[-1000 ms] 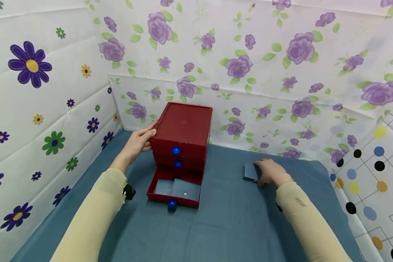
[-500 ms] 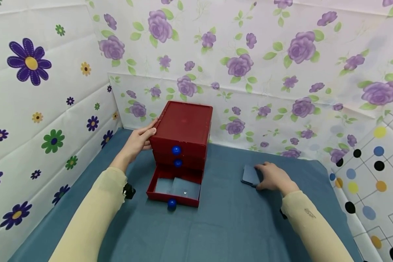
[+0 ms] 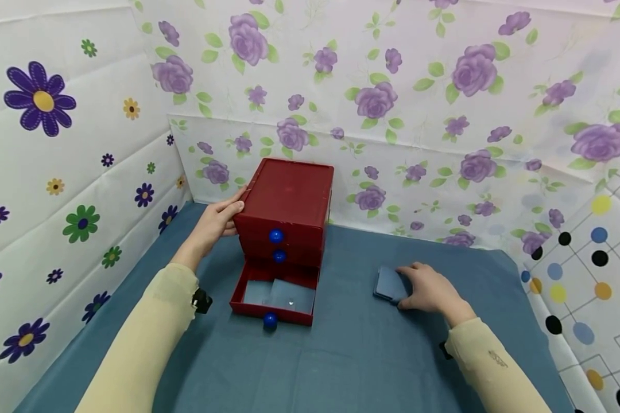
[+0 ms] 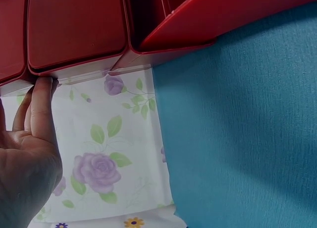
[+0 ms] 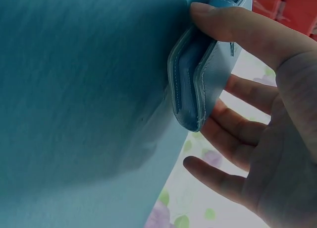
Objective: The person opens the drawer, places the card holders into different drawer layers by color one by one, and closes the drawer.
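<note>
A small red drawer cabinet [image 3: 289,195] stands on the cloth with its lowest drawer [image 3: 271,312] pulled out. In that drawer lie flat pale-blue pieces [image 3: 291,293]. My left hand [image 3: 214,223] rests against the cabinet's left side, thumb near the top edge; the left wrist view shows fairly straight fingers [image 4: 42,106] touching it. To the right, my right hand [image 3: 430,287] pinches a blue wallet [image 3: 390,284] low over the cloth. In the right wrist view the thumb lies on the edge of the folded wallet [image 5: 218,72], with fingers behind it.
Blue cloth [image 3: 341,361] covers the table. Round blue knobs [image 3: 270,320] stick out from the drawer fronts. Flower-printed sheets [image 3: 418,115] rise at the back and left, and a dotted sheet [image 3: 594,287] stands at the right.
The right hand has moved the wallet slightly left and toward me across the cloth. My left hand stays on the cabinet, and the drawer has not moved.
</note>
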Demonstrator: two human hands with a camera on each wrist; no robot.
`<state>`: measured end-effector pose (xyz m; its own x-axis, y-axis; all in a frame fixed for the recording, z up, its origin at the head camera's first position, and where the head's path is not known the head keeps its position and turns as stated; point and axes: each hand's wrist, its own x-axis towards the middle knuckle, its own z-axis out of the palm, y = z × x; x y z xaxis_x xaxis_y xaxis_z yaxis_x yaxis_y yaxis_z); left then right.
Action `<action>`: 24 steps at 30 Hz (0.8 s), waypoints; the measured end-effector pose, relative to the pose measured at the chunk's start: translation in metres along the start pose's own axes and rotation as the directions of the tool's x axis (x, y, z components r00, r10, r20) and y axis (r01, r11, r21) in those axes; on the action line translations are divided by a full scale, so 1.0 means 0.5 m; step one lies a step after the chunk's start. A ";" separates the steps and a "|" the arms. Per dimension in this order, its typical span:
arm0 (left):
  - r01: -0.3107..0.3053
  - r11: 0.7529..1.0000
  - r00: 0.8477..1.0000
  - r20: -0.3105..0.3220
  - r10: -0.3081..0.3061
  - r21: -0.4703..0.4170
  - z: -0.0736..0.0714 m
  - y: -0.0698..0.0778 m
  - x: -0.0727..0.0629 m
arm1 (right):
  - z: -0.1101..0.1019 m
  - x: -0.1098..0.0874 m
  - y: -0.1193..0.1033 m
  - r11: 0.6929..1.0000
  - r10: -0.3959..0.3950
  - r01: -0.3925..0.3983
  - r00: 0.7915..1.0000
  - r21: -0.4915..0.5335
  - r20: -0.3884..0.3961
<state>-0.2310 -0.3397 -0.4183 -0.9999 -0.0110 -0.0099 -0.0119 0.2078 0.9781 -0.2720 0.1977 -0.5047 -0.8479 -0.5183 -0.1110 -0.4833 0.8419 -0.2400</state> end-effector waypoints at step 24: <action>0.011 1.000 1.000 0.003 -0.011 -0.001 0.004 0.005 -0.001 | 0.010 -0.013 -0.087 0.995 -0.074 0.077 0.996 0.063 -0.039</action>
<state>-0.2306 -0.3374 -0.4160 -0.9997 -0.0107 -0.0213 -0.0231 0.2065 0.9782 -0.2443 0.1635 -0.4985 -0.8175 -0.5733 -0.0552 -0.5323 0.7887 -0.3076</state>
